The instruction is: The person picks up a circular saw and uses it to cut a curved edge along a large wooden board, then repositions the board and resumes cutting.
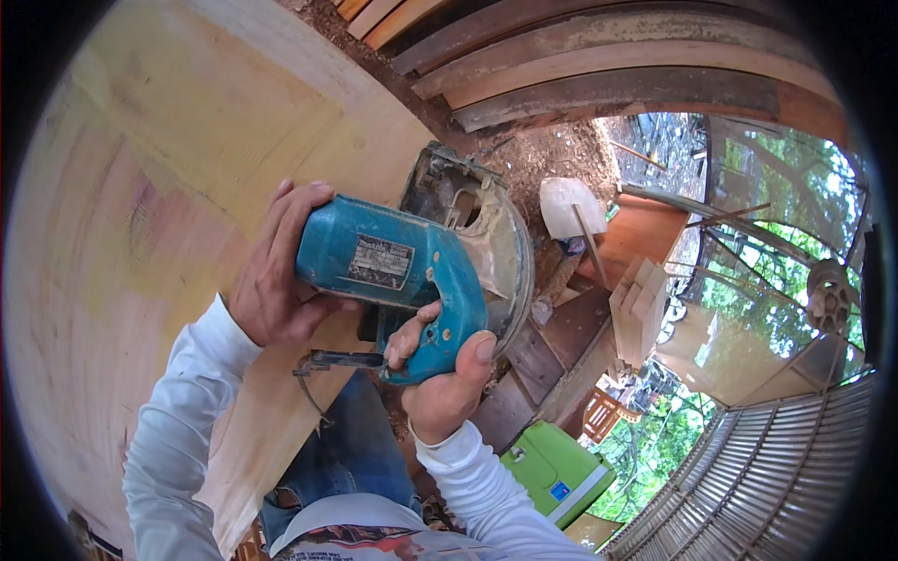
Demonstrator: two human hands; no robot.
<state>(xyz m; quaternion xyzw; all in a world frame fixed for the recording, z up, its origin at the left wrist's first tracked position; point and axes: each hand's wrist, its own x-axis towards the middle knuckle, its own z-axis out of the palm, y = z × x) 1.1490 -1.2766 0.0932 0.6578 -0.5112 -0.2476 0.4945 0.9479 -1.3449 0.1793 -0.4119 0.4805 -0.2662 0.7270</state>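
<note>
I hold a teal circular saw [402,266] with both hands at the right edge of a large pale wooden panel [168,187]. My left hand [276,276] wraps the motor housing on its left end. My right hand [444,374] grips the rear handle, thumb up along its side and a finger at the trigger. The saw's dusty grey blade guard [500,248] and base plate sit at the panel's edge. Its black cord [323,365] trails down by my knee.
Dark wooden planks [599,65] are stacked beyond the panel, over sawdust-covered ground [552,154]. A white shovel-like blade [569,206] lies near short pale boards [641,304]. A green case [557,467] sits low right, with corrugated roofing [776,477] and trees farther out.
</note>
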